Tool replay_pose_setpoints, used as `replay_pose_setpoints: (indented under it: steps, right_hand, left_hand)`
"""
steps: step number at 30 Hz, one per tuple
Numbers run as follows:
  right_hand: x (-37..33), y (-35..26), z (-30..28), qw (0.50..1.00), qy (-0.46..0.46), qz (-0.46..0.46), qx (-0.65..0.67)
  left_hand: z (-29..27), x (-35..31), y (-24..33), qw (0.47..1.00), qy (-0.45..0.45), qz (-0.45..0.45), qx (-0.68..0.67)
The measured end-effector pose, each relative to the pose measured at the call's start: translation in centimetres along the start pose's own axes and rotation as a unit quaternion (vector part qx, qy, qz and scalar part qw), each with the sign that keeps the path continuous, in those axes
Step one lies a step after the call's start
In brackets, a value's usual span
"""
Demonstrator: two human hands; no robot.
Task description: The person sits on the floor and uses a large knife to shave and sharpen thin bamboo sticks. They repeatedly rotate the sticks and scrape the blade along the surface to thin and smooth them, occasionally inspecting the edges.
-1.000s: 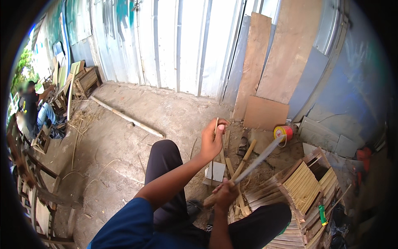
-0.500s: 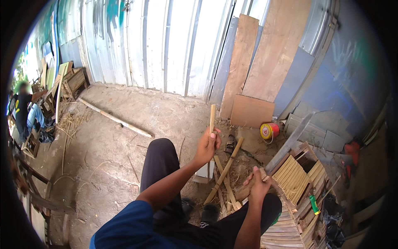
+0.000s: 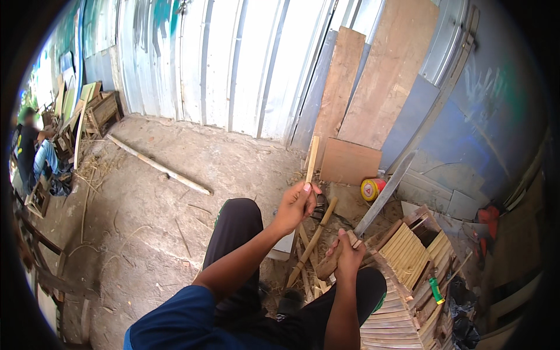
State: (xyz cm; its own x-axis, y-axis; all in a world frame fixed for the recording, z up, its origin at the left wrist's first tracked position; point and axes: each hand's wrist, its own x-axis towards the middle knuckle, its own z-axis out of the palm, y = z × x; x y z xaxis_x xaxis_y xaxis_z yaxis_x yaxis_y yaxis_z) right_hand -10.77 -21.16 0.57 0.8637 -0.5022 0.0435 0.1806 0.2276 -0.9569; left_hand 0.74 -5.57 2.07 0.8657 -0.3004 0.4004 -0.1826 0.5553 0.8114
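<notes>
My left hand (image 3: 296,205) is closed around the lower end of a thin bamboo strip (image 3: 313,157), which points upward and away from me. Over my right knee, my right hand (image 3: 348,256) grips a long machete (image 3: 385,193) by its wooden handle (image 3: 328,268). Its grey blade slants up to the far right, apart from the strip. Between my legs and below my hands lie bamboo pieces (image 3: 315,240) on the ground, beside a pale box-like block (image 3: 282,248) partly hidden by my left arm.
A slatted bamboo structure (image 3: 403,256) stands by my right leg, with a green tool (image 3: 436,290) on it. Beyond are a yellow-red can (image 3: 370,189) and boards (image 3: 385,81) leaning on the metal wall. A pole (image 3: 157,163) lies left; a person (image 3: 38,151) sits far left.
My left hand has shifted slightly right and lower, and the strip leans more to the right. My right hand and the machete have moved left, and the blade stands a little steeper.
</notes>
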Motion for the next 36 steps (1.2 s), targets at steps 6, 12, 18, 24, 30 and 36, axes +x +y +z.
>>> replay_pose_setpoints:
  steps: [6, 12, 18, 24, 30, 36]
  right_hand:
    - [0.2, -0.1, 0.9, 1.000, 0.013, 0.013, 0.015]
    - [0.3, 0.0, 1.2, 1.000, 0.009, 0.022, 0.020]
    - [0.7, 0.2, 1.2, 1.000, 0.005, 0.021, 0.010]
    - [0.7, -0.2, 1.5, 0.999, 0.006, 0.022, 0.030]
    - [0.8, -0.4, 1.8, 0.999, -0.003, 0.025, 0.043]
    - [0.7, -0.5, 2.1, 0.997, -0.002, 0.035, 0.062]
  left_hand:
    - [0.0, -0.1, 0.3, 1.000, 0.005, -0.028, 0.005]
    - [-0.2, -0.2, 0.6, 0.999, 0.001, -0.039, 0.023]
    - [-0.2, -0.1, 0.6, 0.998, -0.001, -0.062, 0.027]
    - [0.1, -0.3, 0.5, 0.995, -0.028, -0.092, 0.019]
    - [1.3, -0.6, 1.0, 0.997, -0.027, -0.076, 0.008]
    - [1.6, -0.6, 1.4, 0.994, -0.055, -0.091, -0.030]
